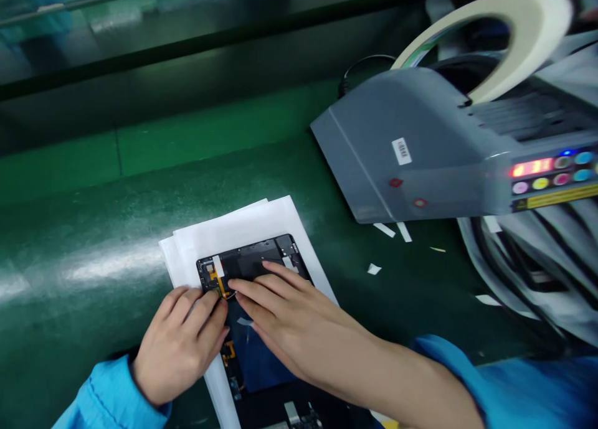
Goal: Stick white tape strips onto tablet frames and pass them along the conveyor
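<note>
An opened tablet-like device (261, 354) lies on white paper sheets, its dark inside facing up. Orange flex cable (218, 273) and a white tape strip (218, 265) show near its upper left corner. My left hand (182, 339) is at the left edge, fingers bent and pressed together by the cable's lower end; what they pinch is hidden. From the right, my right hand (289, 320) reaches across the device with fingers stretched out, tips resting on it. A short thin wire (231, 296) shows between the two hands' fingertips.
A grey tape dispenser (420, 149) with lit buttons and a large tape roll (523, 43) stands at right. White tape scraps (384, 230) lie on the green bench mat (84, 254). Paper sheets (280, 214) lie under the device. Clear plastic bags with black contents (537, 273) lie at right.
</note>
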Tool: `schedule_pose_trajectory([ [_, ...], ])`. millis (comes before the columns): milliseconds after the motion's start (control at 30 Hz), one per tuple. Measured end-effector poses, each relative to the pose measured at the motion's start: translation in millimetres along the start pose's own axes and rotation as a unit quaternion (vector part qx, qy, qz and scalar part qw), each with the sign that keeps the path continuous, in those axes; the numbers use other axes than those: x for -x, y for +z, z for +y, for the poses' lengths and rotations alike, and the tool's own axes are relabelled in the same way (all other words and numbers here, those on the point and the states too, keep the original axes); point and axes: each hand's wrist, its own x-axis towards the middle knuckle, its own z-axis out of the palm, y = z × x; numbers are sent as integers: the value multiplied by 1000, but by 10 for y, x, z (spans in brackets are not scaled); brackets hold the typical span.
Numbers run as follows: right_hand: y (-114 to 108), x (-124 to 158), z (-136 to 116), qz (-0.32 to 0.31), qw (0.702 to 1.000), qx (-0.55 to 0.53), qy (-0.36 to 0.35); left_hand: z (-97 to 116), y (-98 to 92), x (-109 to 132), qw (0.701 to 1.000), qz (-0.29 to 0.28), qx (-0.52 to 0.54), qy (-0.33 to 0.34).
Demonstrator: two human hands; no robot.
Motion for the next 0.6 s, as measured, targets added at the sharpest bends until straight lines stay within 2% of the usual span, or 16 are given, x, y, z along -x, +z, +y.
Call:
schedule_pose_trajectory([
  [267, 31, -26, -146, -4, 998, 49, 27, 11, -9, -6, 1000, 0, 3, 2],
  [600, -3, -65, -7, -11, 1000, 14, -11, 29, -13, -1, 1000, -24, -17, 8],
])
